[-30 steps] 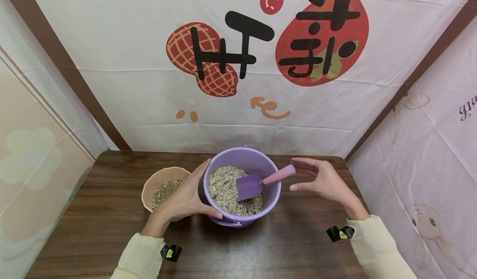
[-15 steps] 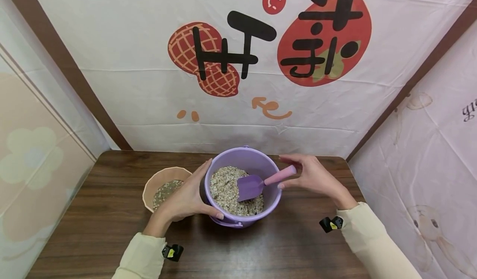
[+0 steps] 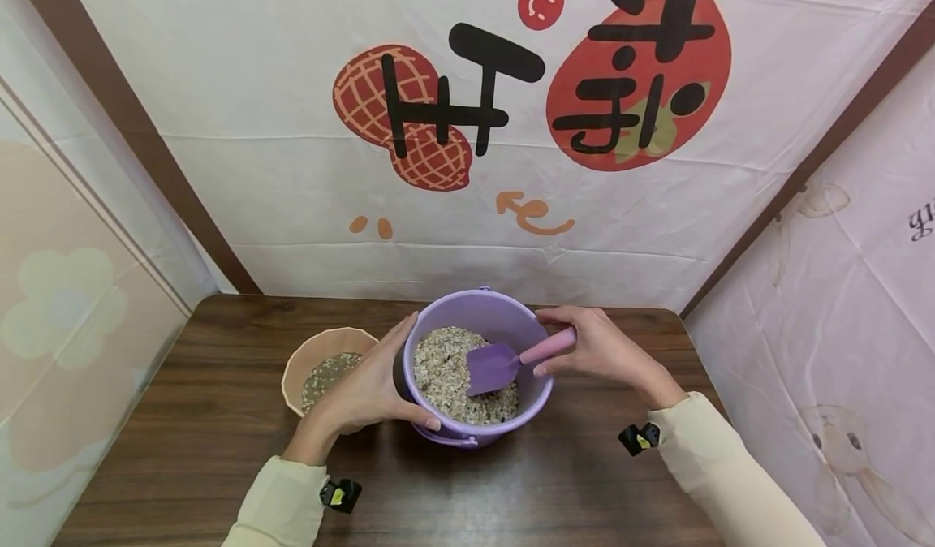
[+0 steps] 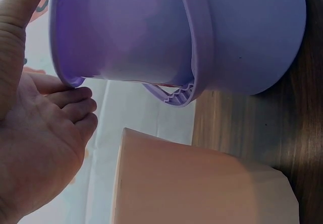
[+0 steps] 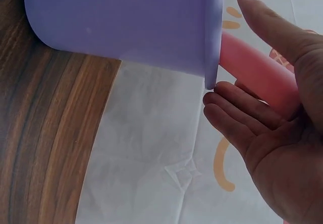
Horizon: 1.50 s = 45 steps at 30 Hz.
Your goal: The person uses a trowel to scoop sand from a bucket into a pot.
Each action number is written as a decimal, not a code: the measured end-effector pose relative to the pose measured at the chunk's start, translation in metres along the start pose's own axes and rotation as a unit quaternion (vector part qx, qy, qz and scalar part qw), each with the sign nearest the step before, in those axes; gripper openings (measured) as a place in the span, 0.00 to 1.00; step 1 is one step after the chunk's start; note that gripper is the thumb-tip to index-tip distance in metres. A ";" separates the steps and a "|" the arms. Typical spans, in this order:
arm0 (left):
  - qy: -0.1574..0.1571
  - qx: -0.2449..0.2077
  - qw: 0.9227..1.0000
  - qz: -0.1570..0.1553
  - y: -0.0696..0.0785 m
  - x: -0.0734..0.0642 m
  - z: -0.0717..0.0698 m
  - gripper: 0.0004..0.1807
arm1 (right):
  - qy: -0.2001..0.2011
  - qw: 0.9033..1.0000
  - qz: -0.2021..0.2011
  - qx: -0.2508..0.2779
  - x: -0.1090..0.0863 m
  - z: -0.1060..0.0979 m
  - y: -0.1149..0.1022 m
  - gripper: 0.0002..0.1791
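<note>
A purple bucket [image 3: 536,397] stands on the table, holding pale, grainy mixed grit [image 3: 441,376]. On the grit lies a small purple shovel [image 3: 491,368]; its pink handle [image 5: 257,75] slants out over the right rim. My left hand [image 3: 368,389] spreads along the bucket's left side, thumb at the front rim, fingers touching the rim farther back, palm apart from the wall. At the right rim, my right hand [image 3: 595,348] surrounds the handle's end with thumb and fingers apart. Its fingertips [image 5: 214,100] reach the rim; whether the palm touches the handle is hard to tell.
Left of the bucket, partly behind my left hand, is a peach bowl [image 3: 295,368] with similar grit inside. The brown wooden table [image 3: 204,433] meets a printed white cloth [image 3: 307,263] at its back edge.
My right hand has moved left from beside the bucket to its right rim, around the shovel handle's end. My left hand and the bucket stay nearly where they were.
</note>
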<state>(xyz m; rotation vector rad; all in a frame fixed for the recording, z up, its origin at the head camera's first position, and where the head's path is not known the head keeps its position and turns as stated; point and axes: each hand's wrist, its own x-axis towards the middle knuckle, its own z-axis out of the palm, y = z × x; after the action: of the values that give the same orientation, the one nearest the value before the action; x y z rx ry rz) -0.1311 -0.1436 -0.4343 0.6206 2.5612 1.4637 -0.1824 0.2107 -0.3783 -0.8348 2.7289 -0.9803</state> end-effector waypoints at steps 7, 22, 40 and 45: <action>0.005 0.005 1.000 -0.001 -0.001 -0.001 0.001 0.83 | 0.005 1.000 -0.006 -0.009 -0.001 0.003 0.000 0.45; 0.005 -0.004 1.000 -0.002 -0.002 -0.001 0.002 0.84 | 0.036 0.999 -0.009 0.006 -0.005 0.009 0.008 0.39; 0.007 -0.001 1.000 -0.004 -0.002 -0.001 0.002 0.83 | 0.040 0.999 -0.013 -0.018 0.000 0.009 0.004 0.26; 0.008 0.006 1.000 -0.008 -0.001 -0.001 0.001 0.83 | 0.026 1.000 0.001 0.009 0.002 0.008 0.000 0.20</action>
<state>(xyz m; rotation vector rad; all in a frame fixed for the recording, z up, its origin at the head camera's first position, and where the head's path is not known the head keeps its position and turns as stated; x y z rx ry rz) -0.1304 -0.1432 -0.4356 0.5918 2.5823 1.4567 -0.1816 0.2046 -0.3845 -0.8145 2.7595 -1.0390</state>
